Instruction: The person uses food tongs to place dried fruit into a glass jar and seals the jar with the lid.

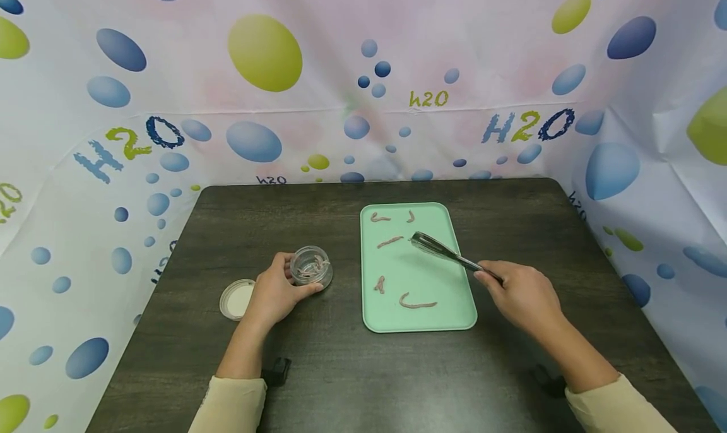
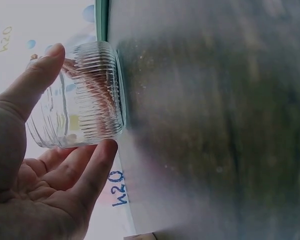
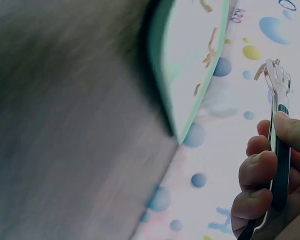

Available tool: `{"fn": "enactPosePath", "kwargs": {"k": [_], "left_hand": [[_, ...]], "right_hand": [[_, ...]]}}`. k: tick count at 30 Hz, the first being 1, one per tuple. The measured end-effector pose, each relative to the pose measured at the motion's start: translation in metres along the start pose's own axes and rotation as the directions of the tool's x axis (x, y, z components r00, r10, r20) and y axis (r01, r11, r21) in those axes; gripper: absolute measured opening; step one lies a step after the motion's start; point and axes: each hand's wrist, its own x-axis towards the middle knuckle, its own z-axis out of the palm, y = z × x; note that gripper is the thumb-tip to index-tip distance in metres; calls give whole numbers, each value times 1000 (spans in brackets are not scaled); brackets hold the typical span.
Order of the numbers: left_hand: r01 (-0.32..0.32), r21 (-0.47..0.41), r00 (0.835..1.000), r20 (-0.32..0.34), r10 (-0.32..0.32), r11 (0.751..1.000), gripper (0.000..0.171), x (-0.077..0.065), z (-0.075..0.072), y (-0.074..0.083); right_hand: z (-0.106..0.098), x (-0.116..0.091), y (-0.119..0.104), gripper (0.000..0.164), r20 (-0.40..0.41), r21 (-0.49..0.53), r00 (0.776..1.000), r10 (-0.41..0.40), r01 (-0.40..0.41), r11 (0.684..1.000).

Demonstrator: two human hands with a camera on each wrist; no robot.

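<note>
My left hand grips a small ribbed glass jar, thumb on the near side and fingers on the far side. Inside the jar lie several pinkish-brown worm-like strips. In my right hand are metal tongs with dark handles, held over the right part of a mint-green tray. A worm-like strip shows at the tongs' tips in the right wrist view. Several similar strips, such as a curved one near the front, lie spread apart on the tray.
A round cream lid lies left of the jar, beside the left wrist. The dark wooden table ends at a back edge against a sheet printed with bubbles, which also rises at both sides.
</note>
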Motion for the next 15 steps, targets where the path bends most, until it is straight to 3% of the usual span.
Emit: {"fn": "enactPosePath", "kwargs": {"k": [15], "left_hand": [[-7, -17, 1000, 4, 7, 1000, 93, 0, -1, -1]], "right_hand": [[21, 43, -68, 31, -7, 60, 986, -164, 164, 985]]}}
